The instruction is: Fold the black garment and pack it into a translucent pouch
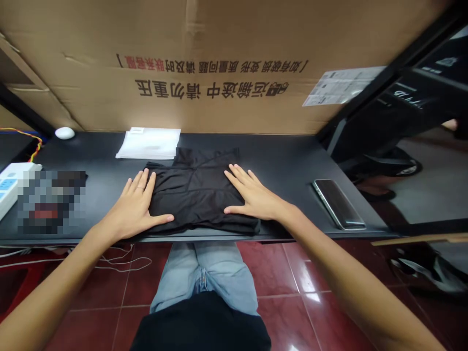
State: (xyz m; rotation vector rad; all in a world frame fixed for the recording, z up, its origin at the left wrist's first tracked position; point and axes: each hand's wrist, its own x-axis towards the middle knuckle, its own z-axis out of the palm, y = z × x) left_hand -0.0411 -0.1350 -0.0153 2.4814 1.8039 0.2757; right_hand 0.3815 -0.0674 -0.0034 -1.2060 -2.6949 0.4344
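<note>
While pinning the folded black garment (199,192) flat from both sides, left hand (133,207) and right hand (256,192) open and ungrasping, papers (148,144) beyond it, phone (338,204) to its right.

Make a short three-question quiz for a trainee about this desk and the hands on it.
1. What lies under the left hand and right hand on the black desk?
2. True or false: the left hand wears a ring.
3. Apart from what lies under it, which is nearest the right hand: A smartphone, B power strip, or C stack of white paper?

Key: 1. A folded black garment. 2. True. 3. A.
</note>
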